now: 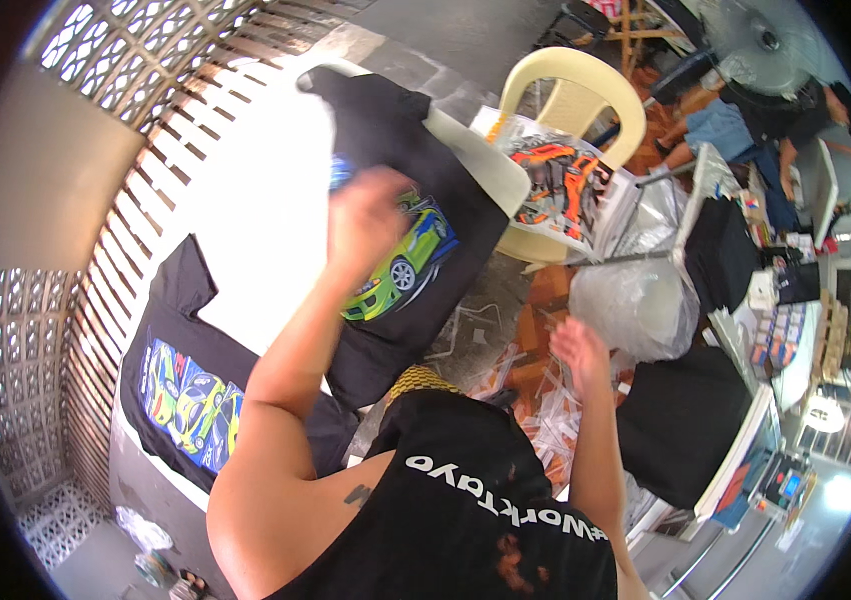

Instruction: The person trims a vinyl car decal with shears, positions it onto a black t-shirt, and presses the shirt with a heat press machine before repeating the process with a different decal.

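Shirt (436, 160) | car print (414, 246), long axis diagonal | facing lower left

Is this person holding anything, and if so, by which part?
The right hand holds nothing visible. The left hand is blurred over the black shirt with the green car print, so whether it holds anything cannot be told.

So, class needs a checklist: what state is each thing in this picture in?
Left hand: blurred over the near shirt; grip unclear
Right hand: raised, open
Near shirt: spread out, green car print up
Other shirt: spread out, print up
Chair: upright, loaded
Orange-printed sheets: lying on chair
Fan: spinning or not, unclear
Lamp: lit
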A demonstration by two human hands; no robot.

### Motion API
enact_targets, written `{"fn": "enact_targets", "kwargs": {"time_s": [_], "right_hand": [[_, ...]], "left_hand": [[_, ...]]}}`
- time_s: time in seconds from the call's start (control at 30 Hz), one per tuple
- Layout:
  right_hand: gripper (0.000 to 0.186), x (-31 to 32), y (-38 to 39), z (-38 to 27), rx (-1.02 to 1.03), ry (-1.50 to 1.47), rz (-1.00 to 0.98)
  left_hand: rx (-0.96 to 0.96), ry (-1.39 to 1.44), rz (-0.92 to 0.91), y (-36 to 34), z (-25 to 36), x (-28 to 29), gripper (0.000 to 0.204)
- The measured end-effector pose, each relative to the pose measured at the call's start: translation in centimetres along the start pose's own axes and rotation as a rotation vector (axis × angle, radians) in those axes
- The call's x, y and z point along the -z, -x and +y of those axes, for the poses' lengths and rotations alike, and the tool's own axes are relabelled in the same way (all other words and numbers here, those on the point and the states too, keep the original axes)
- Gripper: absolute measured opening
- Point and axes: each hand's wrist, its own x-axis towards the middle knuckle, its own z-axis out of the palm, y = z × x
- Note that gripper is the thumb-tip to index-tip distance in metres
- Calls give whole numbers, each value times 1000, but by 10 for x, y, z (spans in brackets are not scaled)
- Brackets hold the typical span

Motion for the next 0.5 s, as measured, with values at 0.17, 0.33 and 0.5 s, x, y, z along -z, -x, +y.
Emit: {"fn": "enact_targets", "kwargs": {"time_s": [0.17, 0.33, 0.5], "right_hand": [[54, -56, 41, -91, 25, -424, -222], [52, 11, 168, -54, 569, 402, 140], [56, 48, 328, -32, 556, 924, -27]], "left_hand": [[-710, 257, -937, 109, 172, -37, 27], [-766, 835, -826, 52, 245, -58, 45], [-317, 1418, -2336, 155, 378, -212, 72]]}}
